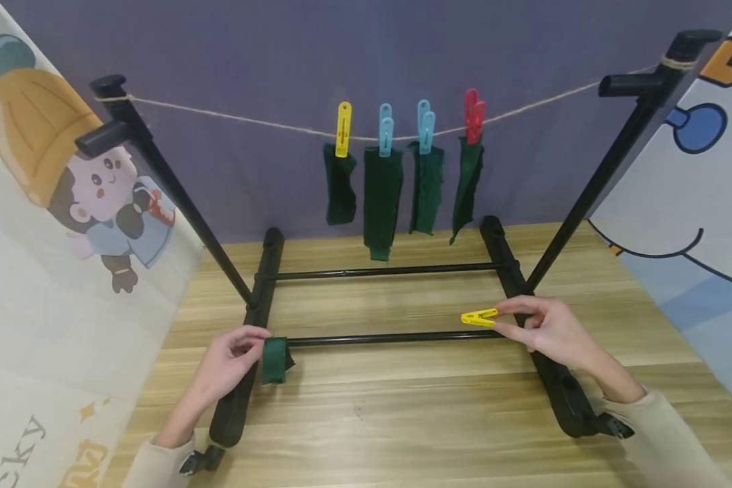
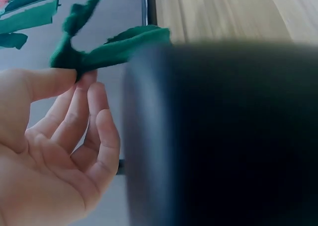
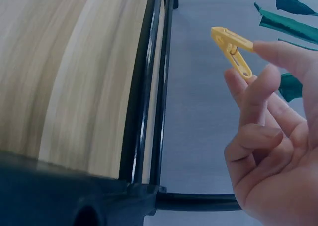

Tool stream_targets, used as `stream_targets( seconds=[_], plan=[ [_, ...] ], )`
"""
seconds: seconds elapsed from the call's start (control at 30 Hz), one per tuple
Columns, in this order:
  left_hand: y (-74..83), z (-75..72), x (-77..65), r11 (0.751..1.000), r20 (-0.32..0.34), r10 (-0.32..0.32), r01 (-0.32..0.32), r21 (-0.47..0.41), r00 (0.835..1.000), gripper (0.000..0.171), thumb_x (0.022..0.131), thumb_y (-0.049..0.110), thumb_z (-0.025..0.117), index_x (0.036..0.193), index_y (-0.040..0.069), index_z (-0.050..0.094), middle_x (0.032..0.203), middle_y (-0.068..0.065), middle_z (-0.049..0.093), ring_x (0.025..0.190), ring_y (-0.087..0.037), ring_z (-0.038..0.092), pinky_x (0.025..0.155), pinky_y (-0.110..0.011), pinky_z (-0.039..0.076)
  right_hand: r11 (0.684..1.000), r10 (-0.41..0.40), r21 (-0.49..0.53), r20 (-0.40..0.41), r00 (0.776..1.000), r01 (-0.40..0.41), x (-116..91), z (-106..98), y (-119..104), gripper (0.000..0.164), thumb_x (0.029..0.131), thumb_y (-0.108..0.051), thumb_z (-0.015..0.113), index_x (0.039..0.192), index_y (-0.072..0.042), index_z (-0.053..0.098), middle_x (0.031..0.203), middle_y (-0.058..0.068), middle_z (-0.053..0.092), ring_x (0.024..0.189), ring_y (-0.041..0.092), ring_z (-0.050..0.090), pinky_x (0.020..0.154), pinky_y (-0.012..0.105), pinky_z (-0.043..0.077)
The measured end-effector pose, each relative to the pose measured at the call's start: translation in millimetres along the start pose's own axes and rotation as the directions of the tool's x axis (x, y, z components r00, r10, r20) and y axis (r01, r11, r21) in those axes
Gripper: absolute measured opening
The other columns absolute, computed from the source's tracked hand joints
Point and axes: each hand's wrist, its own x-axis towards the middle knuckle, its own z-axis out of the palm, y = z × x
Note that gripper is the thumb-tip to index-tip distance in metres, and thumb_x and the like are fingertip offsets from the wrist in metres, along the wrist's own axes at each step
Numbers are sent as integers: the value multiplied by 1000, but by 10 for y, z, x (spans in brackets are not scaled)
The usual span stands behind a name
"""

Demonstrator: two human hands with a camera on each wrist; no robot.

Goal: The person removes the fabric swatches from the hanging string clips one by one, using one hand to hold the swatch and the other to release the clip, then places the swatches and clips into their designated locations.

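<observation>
Between thumb and fingertips my left hand pinches a strip of dark green cloth, whose ends hang down; the left wrist view shows the green strip folded at the pinch. My right hand holds a yellow clothespin by its handle ends, thumb on one and a finger on the other, its tip pointing left. On the twine above, several green cloth strips hang from a yellow clothespin, two blue clothespins and a red clothespin.
A black rack frame stands on the wooden table, with a left post and a right post carrying the twine. Two low crossbars join its feet. Behind is a grey-purple backdrop, with cartoon-printed panels at both sides.
</observation>
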Motion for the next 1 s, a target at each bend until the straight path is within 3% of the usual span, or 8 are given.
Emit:
stream_targets(
  seconds=[0.07,0.13,0.47,0.7,1.0],
  plan=[
    [-30,-12,-2,1000,27,-17,16,16,999,20,104,5,63,121,6,74,105,-9,81,92,-18,73,75,-24,54,1000,3,4,22,1000,-3,3,-11,28,33,96,-27,82,124,-12,76,126,23,75,44,12,47,38,30,35],
    [-63,-14,3,999,45,-24,22,28,999,20,103,5,64,120,6,74,106,-8,81,94,-20,73,75,-25,54,1000,2,4,39,999,-2,9,-17,56,32,95,-26,82,123,-11,76,126,24,75,44,12,47,39,30,36],
    [-167,-27,35,997,88,-13,6,78,996,14,102,4,67,113,8,76,102,-5,80,92,-15,73,74,-24,56,1000,-24,3,165,986,24,8,-22,214,32,94,-22,83,122,-7,76,120,20,78,45,18,54,45,31,50],
    [-188,-8,43,993,135,-6,-10,114,991,9,100,7,72,108,9,76,96,-2,80,83,-16,74,67,-24,55,1000,-10,-5,243,970,12,-23,-82,311,33,96,-23,81,123,-6,75,116,16,79,43,6,43,40,29,42],
    [-193,-4,28,976,112,15,-39,213,994,8,98,12,76,104,16,80,96,0,77,63,-5,53,56,-24,45,999,49,-29,329,943,-41,-3,-128,424,38,95,-29,81,124,-5,74,116,11,80,44,6,44,41,28,43]
  ],
)
